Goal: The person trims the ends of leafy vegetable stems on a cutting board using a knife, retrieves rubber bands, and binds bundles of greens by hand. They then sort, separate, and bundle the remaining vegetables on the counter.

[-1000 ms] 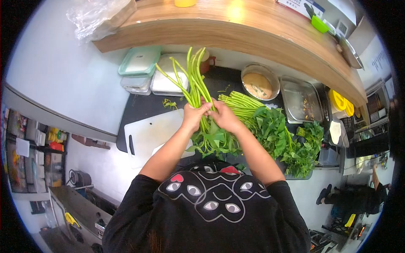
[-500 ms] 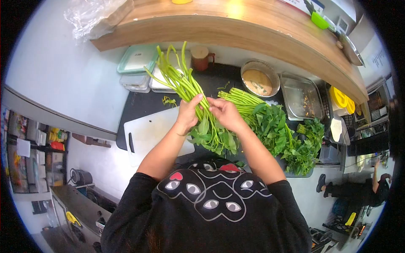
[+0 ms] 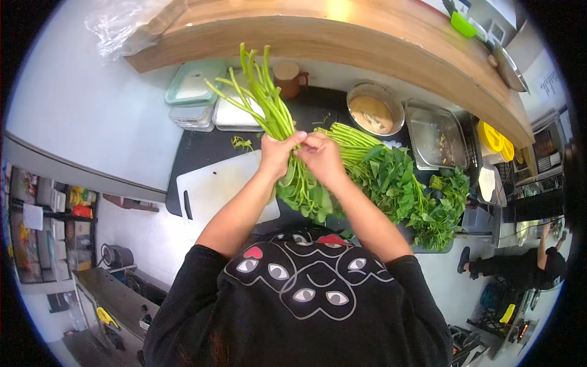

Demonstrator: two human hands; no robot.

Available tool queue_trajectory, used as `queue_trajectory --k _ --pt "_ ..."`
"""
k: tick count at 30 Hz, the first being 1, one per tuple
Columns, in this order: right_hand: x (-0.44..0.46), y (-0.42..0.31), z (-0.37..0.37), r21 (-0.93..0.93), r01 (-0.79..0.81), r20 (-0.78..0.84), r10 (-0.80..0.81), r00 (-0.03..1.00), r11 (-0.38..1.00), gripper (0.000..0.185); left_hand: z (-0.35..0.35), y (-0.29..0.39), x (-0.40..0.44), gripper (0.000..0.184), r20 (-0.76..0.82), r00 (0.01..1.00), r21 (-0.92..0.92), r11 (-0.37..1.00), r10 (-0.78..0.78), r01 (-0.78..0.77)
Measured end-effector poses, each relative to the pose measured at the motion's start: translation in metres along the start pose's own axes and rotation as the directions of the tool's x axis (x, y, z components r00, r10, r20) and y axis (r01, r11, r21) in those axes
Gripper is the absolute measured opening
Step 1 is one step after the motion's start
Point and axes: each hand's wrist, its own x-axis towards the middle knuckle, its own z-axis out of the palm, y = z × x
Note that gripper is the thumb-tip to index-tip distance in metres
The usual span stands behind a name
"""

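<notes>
The left hand (image 3: 277,154) has its fingers wrapped round a loose bunch of long, bright-green stems with soft leaves (image 3: 278,116), gripping it around mid-length; the bunch's long axis slants, bare stem ends pointing up, away and left of the fingers, leaves hanging below them towards the black cloth shirt (image 3: 306,287), whose print of outlined hearts and eyes bears no legible lettering. The right hand (image 3: 322,159) is just beside, on the bunch's right, fingers bent in against the left thumb; whether they pinch a stem I cannot tell. The left is plainly the nearer, holding hand. Right of the fingers, a larger pile of dark-leaved greens (image 3: 394,177) lies on the black desk (image 3: 189,150), cut ends facing away; left of them is a flat white cutting board with a dark handle slot (image 3: 214,186). Beyond, to the right, sits a round metal bowl (image 3: 400,113); farther right, a white wall sheet (image 3: 547,82) carries writing too blurred to read.
</notes>
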Motion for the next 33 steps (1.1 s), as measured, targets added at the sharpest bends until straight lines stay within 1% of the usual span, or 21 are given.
queue_trajectory --k 3,4,5,7,8,9,10,11,13,14,15,17,18,21,22,23,25,27,28,31,33 --pt "-0.009 -0.007 0.009 -0.021 -0.017 -0.012 0.017 1.0 1.0 0.029 -0.004 0.006 -0.003 0.021 0.019 0.991 -0.051 0.99 -0.133 0.134" --pt "-0.012 -0.009 0.013 -0.057 -0.06 0.018 0.061 0.998 0.997 0.03 -0.012 0.001 -0.002 0.016 0.002 0.987 -0.099 0.982 -0.16 0.16" --pt "-0.016 -0.008 0.019 -0.116 0.05 -0.022 -0.053 0.998 0.992 0.031 -0.017 0.0 -0.002 0.016 -0.04 0.984 -0.077 0.983 -0.171 0.168" --pt "-0.023 0.0 0.03 -0.245 0.255 -0.079 -0.281 0.956 0.935 0.031 -0.018 0.007 -0.006 0.015 -0.121 0.974 -0.036 0.981 -0.192 0.189" --pt "-0.026 0.007 0.03 -0.223 0.319 0.008 -0.325 0.946 0.921 0.027 -0.032 0.003 -0.001 0.015 -0.133 0.981 -0.063 0.989 -0.141 0.134" --pt "-0.027 0.014 0.024 -0.223 0.301 0.03 -0.302 0.953 0.927 0.025 -0.046 0.01 0.002 0.016 -0.103 0.983 -0.049 0.988 -0.151 0.147" --pt "-0.026 0.023 0.011 -0.223 0.283 0.056 -0.278 0.959 0.933 0.024 -0.053 0.023 0.002 0.017 -0.159 0.984 -0.034 0.997 -0.077 0.073" --pt "-0.025 0.034 -0.003 -0.222 0.268 0.084 -0.256 0.963 0.938 0.023 -0.068 0.031 0.004 0.017 -0.225 0.972 0.008 0.998 -0.066 0.069" --pt "-0.018 0.065 -0.029 -0.328 0.043 -0.113 -0.085 0.99 0.944 0.016 -0.104 0.042 0.008 0.018 -0.309 0.951 0.081 0.996 -0.015 0.042" --pt "-0.019 0.08 -0.043 -0.424 -0.076 -0.064 0.054 0.997 0.903 0.017 -0.112 0.049 0.006 0.02 -0.365 0.931 0.054 0.998 -0.008 0.03" --pt "-0.019 0.093 -0.052 -0.52 -0.18 -0.03 0.193 0.981 0.835 0.018 -0.134 0.043 0.008 0.021 -0.352 0.936 0.034 0.999 0.016 -0.004" --pt "-0.033 0.122 -0.05 -0.478 -0.29 0.052 0.356 0.933 0.829 0.018 -0.138 0.047 0.001 0.021 -0.403 0.915 -0.076 0.997 -0.006 -0.027" --pt "-0.037 0.13 -0.044 -0.459 -0.34 0.104 0.43 0.897 0.821 0.019 -0.139 0.045 0.0 0.02 -0.415 0.909 -0.098 0.995 -0.021 -0.021" --pt "-0.035 0.105 -0.001 -0.101 -0.279 0.057 0.285 0.957 0.955 0.028 -0.13 0.025 -0.003 0.019 -0.438 0.897 -0.174 0.985 -0.06 -0.019" --pt "-0.033 0.092 0.013 0.077 -0.402 0.075 0.397 0.915 0.912 0.035 -0.12 0.02 -0.003 0.018 -0.449 0.893 -0.149 0.987 -0.02 -0.053" --pt "-0.031 0.078 0.027 0.247 -0.507 0.107 0.496 0.861 0.826 0.042 -0.11 0.015 -0.002 0.018 -0.454 0.891 -0.127 0.988 0.02 -0.087" --pt "-0.034 0.036 0.043 0.39 -0.583 0.205 0.55 0.81 0.713 0.058 -0.099 0.007 0.001 0.02 -0.453 0.89 -0.105 0.989 0.045 -0.103" --pt "-0.037 0.035 0.057 0.296 -0.43 0.274 0.355 0.894 0.853 0.056 -0.088 0.002 0.001 0.023 -0.43 0.9 -0.08 0.99 0.071 -0.116" --pt "-0.039 0.034 0.062 0.276 -0.302 0.181 0.259 0.949 0.913 0.047 -0.082 0.0 -0.001 0.024 -0.406 0.91 -0.064 0.991 0.084 -0.12" --pt "-0.043 0.042 0.065 -0.016 -0.242 0.133 0.242 0.961 0.97 0.043 -0.069 -0.004 -0.012 0.026 -0.337 0.936 -0.031 0.992 0.104 -0.122" --pt "-0.046 0.05 0.068 -0.037 -0.208 0.123 0.211 0.97 0.978 0.042 -0.066 -0.006 -0.017 0.026 -0.271 0.955 -0.012 0.992 0.121 -0.129"
